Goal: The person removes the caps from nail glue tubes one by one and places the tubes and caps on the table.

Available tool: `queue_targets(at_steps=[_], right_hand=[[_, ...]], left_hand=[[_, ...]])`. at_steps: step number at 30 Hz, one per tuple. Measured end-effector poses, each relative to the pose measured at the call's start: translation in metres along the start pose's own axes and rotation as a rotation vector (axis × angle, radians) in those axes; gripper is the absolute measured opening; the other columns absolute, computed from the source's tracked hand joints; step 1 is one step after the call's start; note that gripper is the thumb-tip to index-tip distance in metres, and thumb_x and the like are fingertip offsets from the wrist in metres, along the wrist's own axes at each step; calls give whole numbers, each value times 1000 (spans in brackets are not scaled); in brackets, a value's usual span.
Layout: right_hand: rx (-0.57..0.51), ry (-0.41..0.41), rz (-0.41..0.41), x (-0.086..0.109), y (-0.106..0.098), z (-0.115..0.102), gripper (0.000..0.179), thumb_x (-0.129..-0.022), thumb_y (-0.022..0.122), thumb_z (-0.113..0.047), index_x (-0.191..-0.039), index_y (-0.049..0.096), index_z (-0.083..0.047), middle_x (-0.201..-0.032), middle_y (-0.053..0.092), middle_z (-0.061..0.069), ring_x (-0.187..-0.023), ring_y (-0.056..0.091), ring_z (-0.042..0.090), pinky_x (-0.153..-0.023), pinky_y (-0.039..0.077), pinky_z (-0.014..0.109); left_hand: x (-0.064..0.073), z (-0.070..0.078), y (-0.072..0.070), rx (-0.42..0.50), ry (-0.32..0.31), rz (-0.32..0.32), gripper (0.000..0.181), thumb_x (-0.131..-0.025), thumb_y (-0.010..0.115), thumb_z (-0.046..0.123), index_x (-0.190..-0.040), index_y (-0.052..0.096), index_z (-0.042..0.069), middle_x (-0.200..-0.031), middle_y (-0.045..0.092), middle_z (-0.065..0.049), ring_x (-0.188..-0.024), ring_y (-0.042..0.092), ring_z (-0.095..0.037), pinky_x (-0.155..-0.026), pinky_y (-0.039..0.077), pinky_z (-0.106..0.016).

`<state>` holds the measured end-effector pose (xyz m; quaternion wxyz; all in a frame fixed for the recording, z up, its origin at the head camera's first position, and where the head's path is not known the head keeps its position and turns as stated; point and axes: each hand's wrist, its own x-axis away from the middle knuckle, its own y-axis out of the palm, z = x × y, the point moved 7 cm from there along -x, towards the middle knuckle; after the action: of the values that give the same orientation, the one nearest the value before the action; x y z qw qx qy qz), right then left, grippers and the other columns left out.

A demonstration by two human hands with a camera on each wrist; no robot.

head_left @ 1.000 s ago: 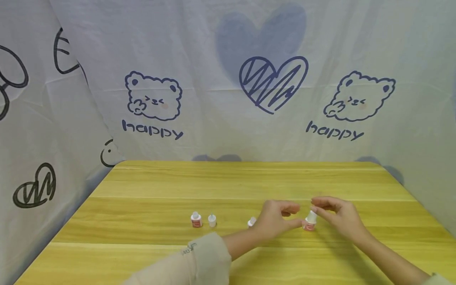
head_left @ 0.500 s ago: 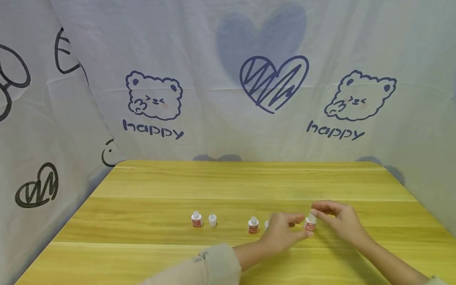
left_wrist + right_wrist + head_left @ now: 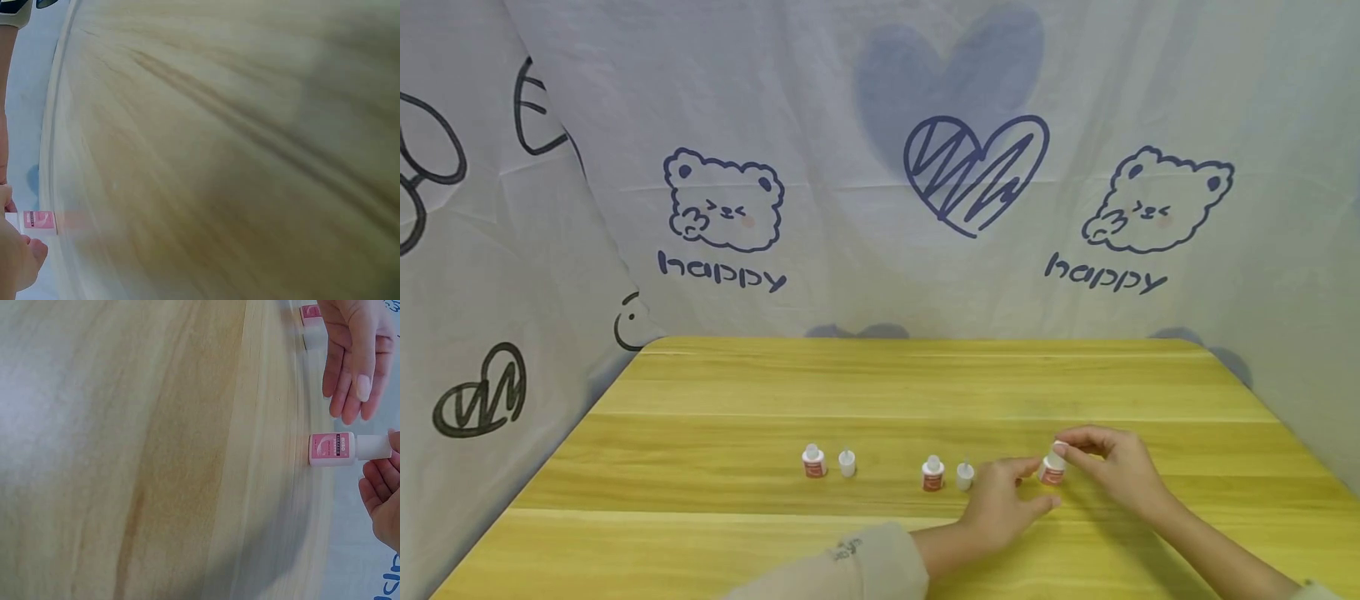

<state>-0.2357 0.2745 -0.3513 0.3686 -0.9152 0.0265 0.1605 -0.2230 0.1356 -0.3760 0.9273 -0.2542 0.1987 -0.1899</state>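
A small white bottle (image 3: pixel 1052 475) with a pink-red label stands upright on the table at the right. My right hand (image 3: pixel 1117 468) pinches its white cap (image 3: pixel 374 447), which sits on top of the bottle. My left hand (image 3: pixel 1000 506) is just to the left of this bottle, thumb and fingers spread apart. In the right wrist view, the left fingers are nearly straight, with a gap between them and the bottle. Left of that hand are a second, uncapped bottle (image 3: pixel 932 474) and its white cap (image 3: pixel 965 477), standing with the brush stem up.
Farther left on the wooden table (image 3: pixel 700 467) stand a third open bottle (image 3: pixel 813 462) and another upturned white cap (image 3: pixel 847 463). A pale cloth (image 3: pixel 850 275) with printed bears and hearts hangs behind the table and along its sides.
My left hand has moved right and toward the near edge, uncovering the middle bottle and its cap. The right hand has lowered slightly, its fingers still on the right bottle's cap.
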Motion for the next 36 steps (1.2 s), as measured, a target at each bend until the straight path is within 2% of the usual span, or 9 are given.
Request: queue_targets(at_steps=[8,13,16,20,24,30,36], right_hand=[[3,-2,1,0,1,2,12,-82,66,-12,-90,69,-4,-89,71,10,-79,55,-12,-68,49,13],[1,-11,8,0,0,2,10,-81,67,-11,-89,70,-5,-87,71,10,-78,55,-12,-67,48,13],[0,-4,3,0,1,3,11,-81,67,-11,-89,70,-5,-87,71,9,-78,55,-12,-67,48,13],[5,-14,2,0,1,2,10,-81,67,-10,-89,70,-4,-87,71,10,-78,55,-12,-67,48,12],[-2,-19,2,0,1,1,10,-80,67,-8,-89,70,-3,-87,71,11,-78,56,-12,-67,48,12],[-15,-10,4,1,0,1,10,-81,66,-9,-89,70,-3,-87,71,12,-77,55,-13,-66,49,12],[-16,-34,12,2,0,0,9,-81,66,-8,-88,70,-3,-85,71,11,-78,56,-12,-65,50,14]], left_hand=[[-10,-4,6,-21,2,71,38,-75,73,17,-108,63,3,-110,65,-8,-100,63,-15,-82,51,-18],[-15,-7,9,1,-36,95,36,-74,74,19,-106,65,4,-108,66,-8,-98,63,-16,-80,52,-19],[-17,-10,12,24,-42,99,27,-74,73,16,-98,67,5,-97,70,-5,-85,64,-9,-72,50,-13],[-20,-13,14,46,-17,112,15,-74,73,11,-89,69,6,-83,70,-2,-74,60,-2,-67,47,-9],[-22,-15,16,84,-14,119,17,-75,72,7,-91,69,5,-87,71,-3,-81,63,-2,-73,49,-10],[-25,-17,17,94,-36,139,17,-76,71,6,-92,70,5,-87,72,-4,-80,63,-1,-69,49,-10],[-27,-21,20,123,-58,140,14,-76,70,7,-90,71,5,-86,72,-4,-79,64,-1,-69,49,-9]])
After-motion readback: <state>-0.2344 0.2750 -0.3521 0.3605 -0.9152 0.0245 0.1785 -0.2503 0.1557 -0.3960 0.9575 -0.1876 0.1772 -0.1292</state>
